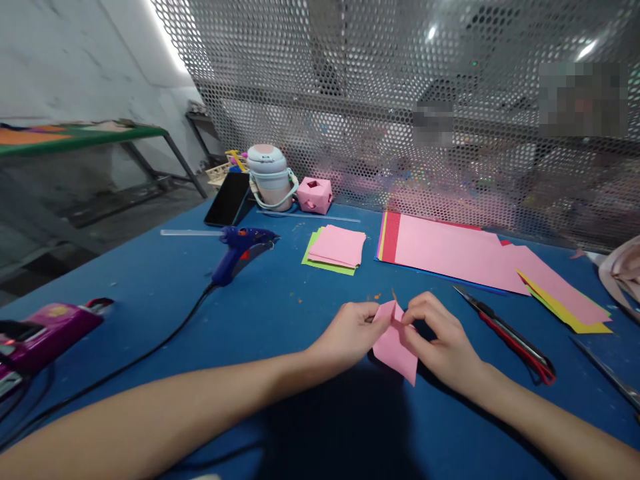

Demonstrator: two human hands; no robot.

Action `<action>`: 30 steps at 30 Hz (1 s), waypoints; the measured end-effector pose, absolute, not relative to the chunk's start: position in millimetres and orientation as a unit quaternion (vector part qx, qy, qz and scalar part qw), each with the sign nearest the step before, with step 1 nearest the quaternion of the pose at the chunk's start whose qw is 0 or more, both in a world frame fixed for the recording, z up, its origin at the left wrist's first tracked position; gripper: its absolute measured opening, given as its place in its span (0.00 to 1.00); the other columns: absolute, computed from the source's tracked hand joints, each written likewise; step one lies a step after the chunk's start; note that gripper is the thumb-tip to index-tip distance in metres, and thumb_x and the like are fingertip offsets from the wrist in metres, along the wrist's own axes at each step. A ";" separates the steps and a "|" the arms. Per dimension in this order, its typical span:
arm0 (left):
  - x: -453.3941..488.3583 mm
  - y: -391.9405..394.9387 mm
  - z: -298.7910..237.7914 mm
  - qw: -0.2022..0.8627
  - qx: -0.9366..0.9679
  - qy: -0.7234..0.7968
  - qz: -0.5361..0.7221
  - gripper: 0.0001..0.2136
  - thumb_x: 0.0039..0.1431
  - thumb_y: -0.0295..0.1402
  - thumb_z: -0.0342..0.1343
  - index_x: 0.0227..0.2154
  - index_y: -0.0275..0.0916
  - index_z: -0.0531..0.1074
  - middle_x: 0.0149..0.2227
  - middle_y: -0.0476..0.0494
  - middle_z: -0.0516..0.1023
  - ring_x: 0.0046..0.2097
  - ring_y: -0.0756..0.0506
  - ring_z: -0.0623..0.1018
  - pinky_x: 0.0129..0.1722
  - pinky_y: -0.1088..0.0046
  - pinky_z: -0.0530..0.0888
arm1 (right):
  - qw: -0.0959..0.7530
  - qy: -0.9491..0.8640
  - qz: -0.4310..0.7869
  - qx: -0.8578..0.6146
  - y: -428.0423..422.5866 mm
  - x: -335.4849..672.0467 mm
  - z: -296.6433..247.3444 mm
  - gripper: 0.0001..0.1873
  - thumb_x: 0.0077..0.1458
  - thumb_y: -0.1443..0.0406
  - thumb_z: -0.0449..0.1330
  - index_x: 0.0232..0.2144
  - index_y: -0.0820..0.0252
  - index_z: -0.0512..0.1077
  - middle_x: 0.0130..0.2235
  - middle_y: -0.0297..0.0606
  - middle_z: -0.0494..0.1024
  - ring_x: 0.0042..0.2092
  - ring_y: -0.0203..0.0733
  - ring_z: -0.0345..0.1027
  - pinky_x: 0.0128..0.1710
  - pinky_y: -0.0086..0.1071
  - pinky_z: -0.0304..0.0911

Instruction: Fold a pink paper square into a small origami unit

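Observation:
A small pink sheet of paper (397, 348), creased near its top, is held between my two hands just above the blue table. My left hand (350, 332) pinches its upper left side between thumb and fingers. At the upper right edge, my right hand (440, 340) pinches the same paper with thumb and fingertips. Beyond my hands lies a stack of square papers (337, 247), pink on top with green beneath. A red-handled cutter knife (510, 340) rests to the right of my right hand.
A blue glue gun (240, 253) with its cord lies left on the blue table (240, 333). Behind it stand a phone (229, 199), a flask (271, 179) and a folded pink paper box (315, 195). Long coloured paper strips (450, 250) lie right. A purple power strip (55, 333) sits far left.

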State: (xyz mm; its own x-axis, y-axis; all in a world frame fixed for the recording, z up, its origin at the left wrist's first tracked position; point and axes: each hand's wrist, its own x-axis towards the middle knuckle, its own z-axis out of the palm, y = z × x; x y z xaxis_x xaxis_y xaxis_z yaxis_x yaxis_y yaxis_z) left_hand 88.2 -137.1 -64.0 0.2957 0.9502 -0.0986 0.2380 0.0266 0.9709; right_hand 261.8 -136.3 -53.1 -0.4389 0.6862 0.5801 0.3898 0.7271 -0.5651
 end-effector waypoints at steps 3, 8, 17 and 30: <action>87.7 -137.7 -63.0 0.517 0.613 0.493 0.337 0.15 0.53 0.42 0.47 0.19 0.37 0.62 0.21 0.53 0.55 0.25 0.52 0.57 0.25 0.76 0.54 | 0.421 -0.804 0.258 -0.333 -137.9 262.6 -51.9 0.04 0.56 0.67 0.56 0.29 0.56 0.68 0.31 0.35 0.69 0.35 0.40 0.64 0.35 0.34 0.62; 87.8 -139.0 -61.9 0.523 0.615 0.486 0.335 0.14 0.52 0.41 0.47 0.18 0.38 0.59 0.21 0.53 0.54 0.26 0.52 0.58 0.25 0.77 0.55 | 0.471 -0.571 0.506 -0.443 -127.2 262.3 -55.8 0.14 0.61 0.56 0.52 0.29 0.56 0.68 0.29 0.34 0.70 0.31 0.38 0.65 0.33 0.32 0.64; 87.4 -139.4 -64.0 0.482 0.635 0.504 0.331 0.17 0.54 0.43 0.47 0.17 0.38 0.58 0.20 0.53 0.54 0.25 0.52 0.57 0.25 0.76 0.54 | 0.404 -0.571 0.564 -0.439 -128.8 259.2 -50.2 0.11 0.53 0.56 0.59 0.32 0.58 0.69 0.28 0.32 0.70 0.29 0.37 0.64 0.29 0.31 0.62; 86.2 -140.1 -60.2 0.495 0.646 0.473 0.338 0.15 0.58 0.38 0.46 0.23 0.34 0.71 0.23 0.51 0.66 0.28 0.51 0.65 0.28 0.78 0.61 | 0.401 -0.845 0.149 -0.321 -139.8 260.1 -57.0 0.08 0.55 0.74 0.52 0.31 0.57 0.67 0.33 0.38 0.67 0.35 0.39 0.65 0.32 0.33 0.63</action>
State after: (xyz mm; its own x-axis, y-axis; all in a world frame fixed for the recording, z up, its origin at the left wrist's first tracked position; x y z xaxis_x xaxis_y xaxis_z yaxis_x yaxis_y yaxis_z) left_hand 86.2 -140.1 -60.2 0.3237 0.9456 -0.0315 0.2772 -0.0630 0.9588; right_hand 260.1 -139.8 -57.0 -0.4724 0.6619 0.5819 0.4238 0.7495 -0.5085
